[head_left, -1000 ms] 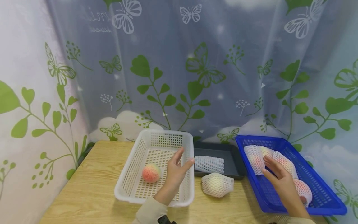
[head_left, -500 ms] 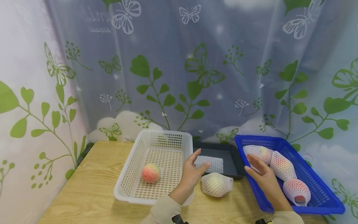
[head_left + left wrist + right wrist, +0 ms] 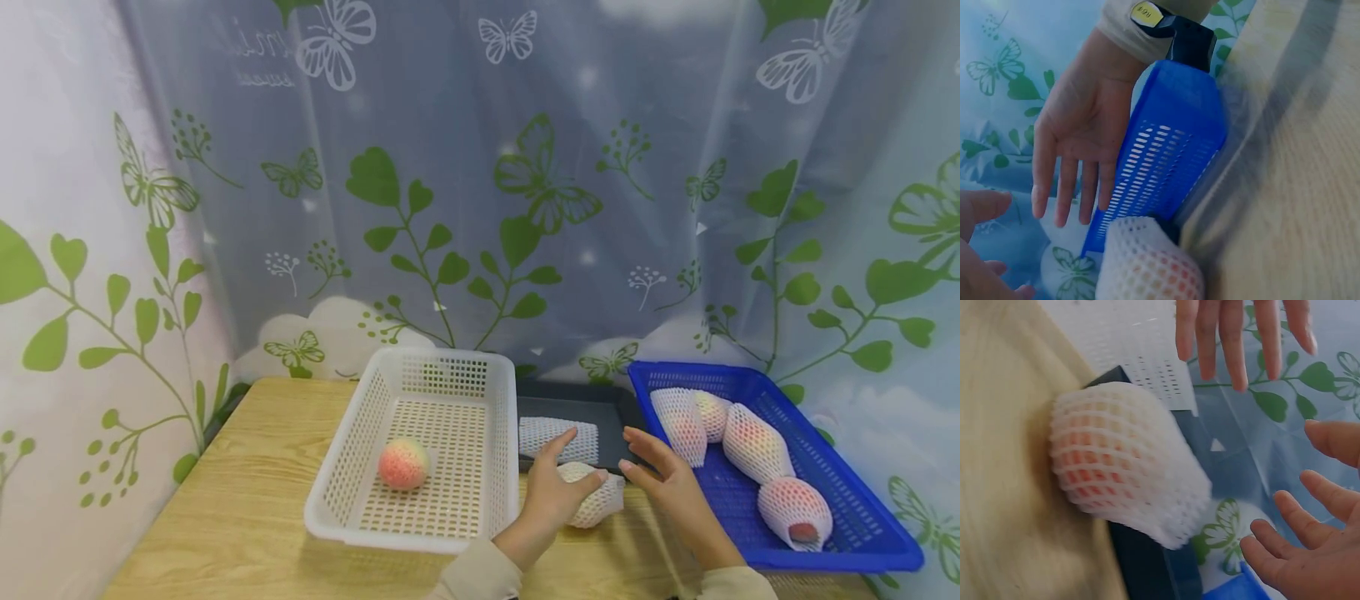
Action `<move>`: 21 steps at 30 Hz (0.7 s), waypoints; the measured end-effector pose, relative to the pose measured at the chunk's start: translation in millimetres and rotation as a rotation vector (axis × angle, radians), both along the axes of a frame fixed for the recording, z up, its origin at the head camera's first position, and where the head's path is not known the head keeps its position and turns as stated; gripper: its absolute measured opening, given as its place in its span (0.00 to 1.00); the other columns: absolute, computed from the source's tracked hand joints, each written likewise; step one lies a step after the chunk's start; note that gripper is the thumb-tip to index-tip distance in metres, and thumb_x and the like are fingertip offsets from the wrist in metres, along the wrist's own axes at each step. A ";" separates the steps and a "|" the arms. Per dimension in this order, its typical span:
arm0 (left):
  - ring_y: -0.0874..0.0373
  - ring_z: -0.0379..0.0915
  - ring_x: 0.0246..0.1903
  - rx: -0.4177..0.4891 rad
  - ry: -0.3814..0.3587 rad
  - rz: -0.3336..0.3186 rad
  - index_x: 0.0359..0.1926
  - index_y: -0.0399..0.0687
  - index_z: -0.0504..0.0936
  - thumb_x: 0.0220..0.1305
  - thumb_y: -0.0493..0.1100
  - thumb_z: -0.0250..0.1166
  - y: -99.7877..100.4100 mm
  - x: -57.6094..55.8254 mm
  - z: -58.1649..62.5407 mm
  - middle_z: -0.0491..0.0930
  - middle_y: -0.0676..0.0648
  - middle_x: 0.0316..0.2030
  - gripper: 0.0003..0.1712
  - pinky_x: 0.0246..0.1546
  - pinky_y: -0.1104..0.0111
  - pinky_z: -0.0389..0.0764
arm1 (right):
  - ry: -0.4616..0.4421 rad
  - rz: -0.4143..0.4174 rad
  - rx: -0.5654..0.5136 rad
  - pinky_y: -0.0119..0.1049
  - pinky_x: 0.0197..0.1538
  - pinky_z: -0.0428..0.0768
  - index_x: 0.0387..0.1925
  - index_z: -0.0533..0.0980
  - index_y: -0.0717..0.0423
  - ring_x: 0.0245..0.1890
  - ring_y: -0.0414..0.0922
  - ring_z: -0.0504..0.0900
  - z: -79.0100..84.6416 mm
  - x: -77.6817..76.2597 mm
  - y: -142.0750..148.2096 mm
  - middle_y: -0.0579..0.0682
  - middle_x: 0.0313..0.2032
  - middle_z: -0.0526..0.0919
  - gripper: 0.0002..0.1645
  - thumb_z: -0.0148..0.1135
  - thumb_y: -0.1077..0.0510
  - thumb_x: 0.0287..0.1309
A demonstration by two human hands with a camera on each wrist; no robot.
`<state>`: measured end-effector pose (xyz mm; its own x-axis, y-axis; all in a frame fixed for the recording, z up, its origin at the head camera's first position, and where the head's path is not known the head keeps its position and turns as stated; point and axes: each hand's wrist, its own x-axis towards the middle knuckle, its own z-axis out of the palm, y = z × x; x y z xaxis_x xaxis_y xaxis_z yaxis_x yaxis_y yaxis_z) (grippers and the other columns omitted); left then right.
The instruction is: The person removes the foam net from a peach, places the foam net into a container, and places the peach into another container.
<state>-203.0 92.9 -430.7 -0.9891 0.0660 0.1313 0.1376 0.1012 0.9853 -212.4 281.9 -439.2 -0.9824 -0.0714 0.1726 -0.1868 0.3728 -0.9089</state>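
A peach in a white foam net [image 3: 600,502] lies on the wooden table, between my two hands. My left hand [image 3: 547,496] is at its left, fingers extended and thumb apart, partly covering it in the head view. On the other side my right hand [image 3: 675,496] reaches in with its palm inward and fingers spread. Neither hand grips it; whether the left fingers touch it I cannot tell. In the right wrist view the netted peach [image 3: 1116,456] shows red through the mesh, with the net's loose end at one side.
A white basket [image 3: 330,500] at the left holds one bare peach [image 3: 403,465]. Behind the hands, a dark tray [image 3: 618,408] bears a flat foam net sleeve [image 3: 551,435]. The blue basket [image 3: 847,475] on the right contains several netted peaches [image 3: 795,510].
My left hand has moved right from over the white basket to the netted peach. My right hand has moved left, away from the blue basket, toward the same peach.
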 end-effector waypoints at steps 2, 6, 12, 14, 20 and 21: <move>0.33 0.57 0.65 -0.012 -0.022 -0.002 0.64 0.45 0.72 0.51 0.41 0.73 3.3 1.2 -6.5 0.65 0.33 0.65 0.37 0.62 0.40 0.61 | 0.038 0.003 0.012 0.23 0.52 0.72 0.66 0.63 0.62 0.65 0.58 0.63 -6.2 -0.9 -3.6 0.63 0.64 0.68 0.32 0.60 0.59 0.63; 0.33 0.60 0.63 -0.009 -0.033 0.013 0.63 0.41 0.72 0.50 0.38 0.73 7.5 2.8 -20.6 0.67 0.34 0.63 0.37 0.63 0.42 0.62 | 0.069 0.022 0.036 0.28 0.54 0.74 0.64 0.65 0.66 0.63 0.61 0.66 -17.6 -3.3 -8.5 0.65 0.61 0.70 0.30 0.61 0.62 0.62; 0.37 0.67 0.59 -0.026 -0.009 0.082 0.60 0.36 0.73 0.48 0.37 0.74 11.2 3.5 -41.9 0.71 0.35 0.59 0.35 0.62 0.47 0.66 | 0.034 0.043 0.020 0.35 0.57 0.73 0.62 0.67 0.68 0.62 0.57 0.68 -34.6 -6.7 -13.2 0.66 0.61 0.71 0.30 0.62 0.62 0.60; 0.36 0.67 0.59 -0.028 0.009 0.099 0.59 0.33 0.73 0.48 0.37 0.74 11.8 2.6 -49.0 0.71 0.33 0.58 0.36 0.62 0.47 0.67 | 0.052 0.042 0.035 0.36 0.55 0.73 0.60 0.68 0.70 0.59 0.51 0.71 -40.2 -7.6 -14.9 0.67 0.59 0.73 0.29 0.62 0.63 0.59; 0.33 0.63 0.61 -0.052 0.000 0.112 0.60 0.31 0.71 0.53 0.36 0.69 9.8 -0.4 -69.6 0.68 0.28 0.60 0.33 0.62 0.44 0.65 | -0.068 0.049 -0.023 0.29 0.45 0.77 0.61 0.68 0.68 0.49 0.42 0.76 -51.4 -9.8 -18.7 0.68 0.58 0.72 0.31 0.64 0.62 0.58; 0.33 0.63 0.61 -0.054 -0.014 0.111 0.61 0.31 0.70 0.54 0.37 0.68 9.2 -1.1 -73.0 0.67 0.28 0.60 0.33 0.62 0.44 0.64 | -0.104 0.048 -0.030 0.28 0.44 0.78 0.62 0.68 0.67 0.48 0.42 0.76 -52.8 -10.1 -18.9 0.68 0.58 0.72 0.31 0.64 0.61 0.58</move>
<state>-204.1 102.2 -503.7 -0.9925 -0.0377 0.1165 0.1086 0.1681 0.9798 -222.4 263.0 -492.0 -0.9907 -0.1150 0.0722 -0.1074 0.3384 -0.9348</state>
